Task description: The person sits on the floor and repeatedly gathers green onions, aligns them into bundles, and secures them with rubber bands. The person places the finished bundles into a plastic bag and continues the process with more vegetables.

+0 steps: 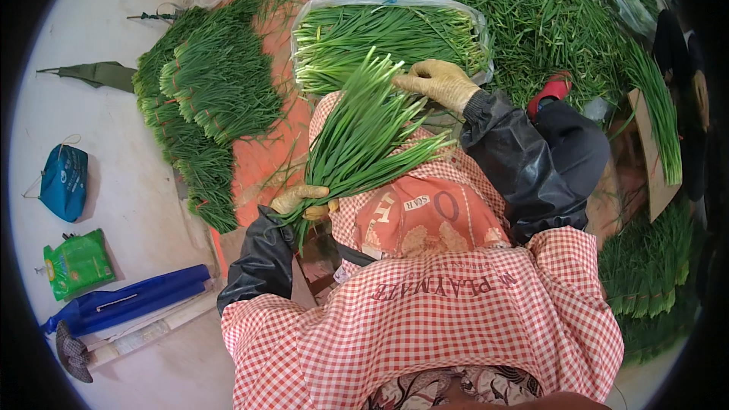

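A loose bunch of garlic chives fans out above my lap, pale stalk ends pointing up and to the right. My gloved left hand grips its green leaf end. At the pale ends, the thumb and forefinger of my gloved right hand are pinched together on stalks at the bunch's edge. The other right fingers are partly hidden. Just beyond lies a clear plastic-lined container packed with chives. My red-and-white checked apron, with a red printed patch, lies beneath.
Tied chive bundles are stacked at the left, more bundles at the right. A big heap of loose greens spreads at upper right. A board stands near my right knee. A teal bag, green packet and blue umbrella lie left.
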Demonstrator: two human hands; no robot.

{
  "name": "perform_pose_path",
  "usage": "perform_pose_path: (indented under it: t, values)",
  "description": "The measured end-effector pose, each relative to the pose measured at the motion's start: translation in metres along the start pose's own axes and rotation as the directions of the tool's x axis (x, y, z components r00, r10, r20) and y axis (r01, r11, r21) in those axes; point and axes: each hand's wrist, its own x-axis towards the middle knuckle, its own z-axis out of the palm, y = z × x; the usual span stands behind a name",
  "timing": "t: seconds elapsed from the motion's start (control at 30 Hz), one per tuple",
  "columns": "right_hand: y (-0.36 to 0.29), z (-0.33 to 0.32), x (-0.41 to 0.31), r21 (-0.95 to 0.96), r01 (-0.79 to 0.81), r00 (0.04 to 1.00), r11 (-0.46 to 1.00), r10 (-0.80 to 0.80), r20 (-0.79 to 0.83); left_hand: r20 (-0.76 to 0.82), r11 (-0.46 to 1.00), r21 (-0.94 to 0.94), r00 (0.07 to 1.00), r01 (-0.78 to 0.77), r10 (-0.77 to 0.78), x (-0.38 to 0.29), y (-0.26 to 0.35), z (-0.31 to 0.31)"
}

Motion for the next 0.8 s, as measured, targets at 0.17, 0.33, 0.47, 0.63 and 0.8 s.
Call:
perform_pose_path:
  t: [0.17, 0.33, 0.47, 0.63, 0.8]
  values:
    - [-0.003, 0.012, -0.002, -0.208, 0.026, 0.999, 0.978, -0.030, -0.018, -0.111, 0.999, -0.011, 0.993, 0.044, -0.045, -0.004, -0.006, -0.003]
    - [-0.005, 0.029, 0.002, -0.432, 0.064, 0.995, 0.899, -0.026, 0.093, -0.105, 0.991, 0.105, 0.992, 0.085, -0.074, -0.007, -0.010, -0.009]
    - [0.004, 0.052, 0.008, -0.312, 0.261, 0.959, 0.914, -0.282, -0.022, -0.126, 0.994, 0.087, 0.990, 0.068, -0.057, -0.005, -0.018, -0.015]
    - [0.010, 0.075, 0.012, 0.165, 0.159, 0.973, 0.973, -0.125, -0.195, 0.042, 0.998, -0.058, 0.998, -0.037, 0.039, 0.003, -0.033, -0.024]
    - [0.004, 0.069, 0.018, 0.732, -0.107, 0.991, 0.673, 0.132, 0.023, -0.004, 0.992, -0.096, 0.996, -0.084, 0.084, 0.008, -0.044, -0.030]
